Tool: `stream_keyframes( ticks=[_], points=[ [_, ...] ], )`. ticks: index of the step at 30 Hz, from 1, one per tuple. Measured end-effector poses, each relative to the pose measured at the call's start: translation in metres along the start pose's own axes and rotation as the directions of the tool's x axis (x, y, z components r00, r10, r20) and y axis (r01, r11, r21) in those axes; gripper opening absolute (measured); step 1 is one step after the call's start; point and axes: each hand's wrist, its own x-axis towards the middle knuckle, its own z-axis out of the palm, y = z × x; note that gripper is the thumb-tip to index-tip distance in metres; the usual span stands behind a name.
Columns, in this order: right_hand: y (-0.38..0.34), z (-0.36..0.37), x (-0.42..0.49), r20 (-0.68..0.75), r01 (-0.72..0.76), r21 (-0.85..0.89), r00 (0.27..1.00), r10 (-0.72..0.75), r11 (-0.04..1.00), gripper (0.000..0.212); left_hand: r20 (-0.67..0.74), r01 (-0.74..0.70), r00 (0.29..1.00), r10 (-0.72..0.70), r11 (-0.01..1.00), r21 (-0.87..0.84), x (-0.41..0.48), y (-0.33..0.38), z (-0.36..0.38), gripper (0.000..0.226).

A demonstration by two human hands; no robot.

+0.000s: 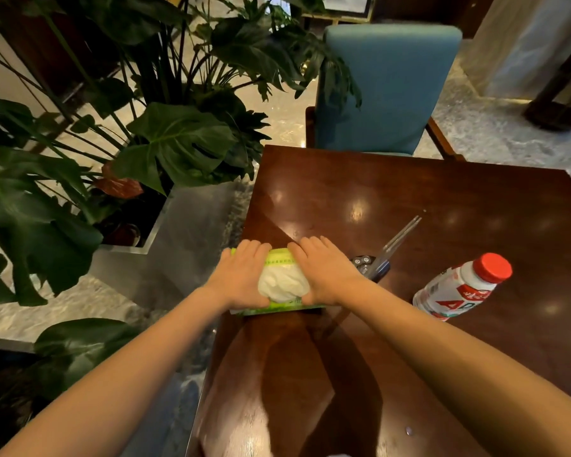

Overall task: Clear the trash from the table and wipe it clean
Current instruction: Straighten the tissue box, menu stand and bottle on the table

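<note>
A green tissue pack (279, 257) lies at the left edge of the dark wooden table (442, 199), with a white tissue (282, 283) bulging from its top. My left hand (241, 275) presses on the pack's left side and my right hand (323, 268) on its right side, fingers flat and pointing away from me. A white plastic bottle with a red cap (462, 286) lies on its side to the right. A clear plastic wrapper or straw (399, 240) and a small dark object (365, 262) lie just right of my right hand.
A teal upholstered chair (386, 90) stands at the table's far side. Large leafy plants (152, 133) in a metal planter (185, 225) crowd the table's left edge. A small droplet or speck (408, 431) sits on the near tabletop. Marble floor surrounds everything.
</note>
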Motion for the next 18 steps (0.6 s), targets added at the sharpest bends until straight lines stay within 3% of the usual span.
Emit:
stream_keyframes(
  ticks=[7, 14, 18],
  points=[
    [0.046, -0.057, 0.052, 0.021, -0.035, -0.091, 0.999, 0.037, 0.995, 0.093, -0.061, -0.040, 0.997, 0.039, 0.999, -0.013, 0.067, -0.025, -0.047, 0.089],
    [0.065, -0.050, 0.102, 0.144, -0.196, -0.057, 0.969, 0.203, 0.979, 0.093, 0.054, -0.070, 0.996, 0.068, 0.997, 0.025, 0.136, -0.055, -0.050, 0.093],
    [0.070, -0.030, 0.119, 0.180, -0.243, -0.012, 0.954, 0.241, 0.970, 0.091, 0.094, -0.016, 0.995, 0.018, 1.000, -0.021, 0.154, -0.065, -0.027, 0.097]
  ],
)
